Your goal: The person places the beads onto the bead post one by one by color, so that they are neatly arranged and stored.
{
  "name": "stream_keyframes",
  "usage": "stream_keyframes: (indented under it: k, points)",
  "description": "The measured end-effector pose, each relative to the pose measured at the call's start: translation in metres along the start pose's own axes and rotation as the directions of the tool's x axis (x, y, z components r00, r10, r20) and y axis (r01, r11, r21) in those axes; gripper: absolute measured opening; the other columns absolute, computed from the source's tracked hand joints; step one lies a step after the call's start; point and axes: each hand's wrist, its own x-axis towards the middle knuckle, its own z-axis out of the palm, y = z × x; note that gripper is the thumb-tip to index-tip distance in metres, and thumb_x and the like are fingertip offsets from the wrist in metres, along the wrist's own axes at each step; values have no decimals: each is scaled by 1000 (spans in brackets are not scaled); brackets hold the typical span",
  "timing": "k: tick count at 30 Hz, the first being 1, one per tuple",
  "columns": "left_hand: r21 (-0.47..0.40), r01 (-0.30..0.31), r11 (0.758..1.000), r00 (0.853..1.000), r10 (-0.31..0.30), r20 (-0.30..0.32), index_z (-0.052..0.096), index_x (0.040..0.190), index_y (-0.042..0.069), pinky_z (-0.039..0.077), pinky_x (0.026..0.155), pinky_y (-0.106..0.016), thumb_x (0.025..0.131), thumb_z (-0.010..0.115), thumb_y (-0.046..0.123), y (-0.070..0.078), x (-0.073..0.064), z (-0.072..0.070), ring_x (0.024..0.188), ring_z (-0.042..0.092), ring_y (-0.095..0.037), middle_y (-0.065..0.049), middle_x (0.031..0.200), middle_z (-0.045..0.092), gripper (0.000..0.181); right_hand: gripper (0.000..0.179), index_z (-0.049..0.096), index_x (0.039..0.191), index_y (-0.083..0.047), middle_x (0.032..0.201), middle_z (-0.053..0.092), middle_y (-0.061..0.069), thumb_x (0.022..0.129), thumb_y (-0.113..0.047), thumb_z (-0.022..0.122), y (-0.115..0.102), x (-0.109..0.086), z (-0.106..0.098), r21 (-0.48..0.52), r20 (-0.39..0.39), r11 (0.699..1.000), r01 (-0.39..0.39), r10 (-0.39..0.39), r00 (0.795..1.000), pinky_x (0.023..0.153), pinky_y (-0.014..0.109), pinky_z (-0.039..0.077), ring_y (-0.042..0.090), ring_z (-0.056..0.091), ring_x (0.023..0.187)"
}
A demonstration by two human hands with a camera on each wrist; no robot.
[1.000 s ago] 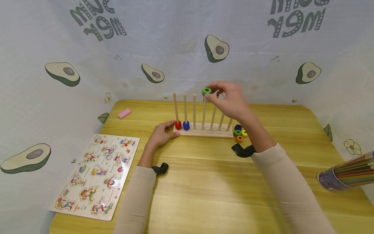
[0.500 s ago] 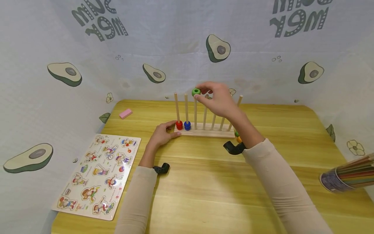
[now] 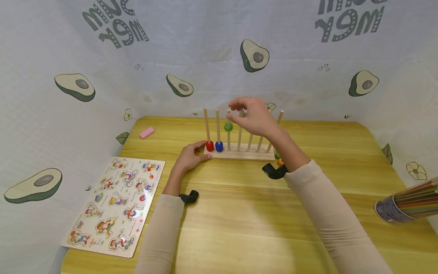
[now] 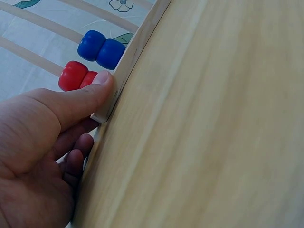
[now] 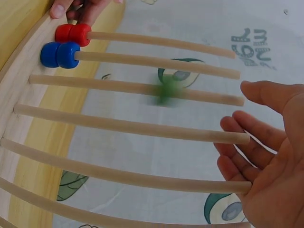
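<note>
A wooden peg stand (image 3: 241,154) with several upright pegs stands on the table. Two red beads (image 3: 209,146) are stacked on its leftmost peg, two blue beads (image 3: 219,147) on the one beside it. Partway down the third peg is a green bead (image 3: 228,127), blurred in the right wrist view. My right hand (image 3: 256,118) is above it at the peg tops, thumb and fingers apart, holding nothing. My left hand (image 3: 190,156) grips the left end of the base, with the thumb (image 4: 102,88) on its front edge and fingers behind.
Loose green and orange beads (image 3: 280,162) lie at the stand's right end, partly hidden by the right wrist. A picture puzzle board (image 3: 116,205) lies at left, with a pink block (image 3: 147,133) behind it. At far right a tin (image 3: 391,210) holds coloured sticks.
My right hand carried the green bead left to the third peg and let go of it. The bead has dropped partway down that peg. My left hand stays on the base.
</note>
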Motion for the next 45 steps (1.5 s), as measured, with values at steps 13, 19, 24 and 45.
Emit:
stream_keyframes:
  k: [13,19,24,45]
  points:
    - [5,13,1000,1000,-13,7,54,151,30,47,110,-51,91,80,42,-1,-1,2,129,56,-31,-12,147,58,67,37,69,130,-8,129,69,11,98,-27,71,6,-28,-21,68,-96,998,14,-7,995,105,52,46,29,60,120]
    - [20,5,1000,1000,-5,3,55,151,28,47,109,-51,90,80,42,-2,-1,2,129,57,-32,-13,145,60,67,32,71,125,-6,120,73,13,96,-20,74,22,-57,-37,105,-261,993,45,-16,965,99,40,48,28,64,110]
    - [23,7,1000,1000,-7,5,54,152,28,46,111,-51,90,80,42,-2,-1,2,130,56,-32,-13,145,60,68,30,71,125,-7,117,71,9,99,-22,71,44,-90,-49,131,-311,991,-18,58,949,94,18,44,10,61,106]
    - [7,3,1000,1000,-3,2,54,152,28,45,112,-51,91,80,42,0,0,1,131,55,-32,-12,148,58,68,42,67,129,-5,118,71,17,102,-36,65,145,-139,-9,64,-95,945,-319,324,941,77,11,44,29,62,103]
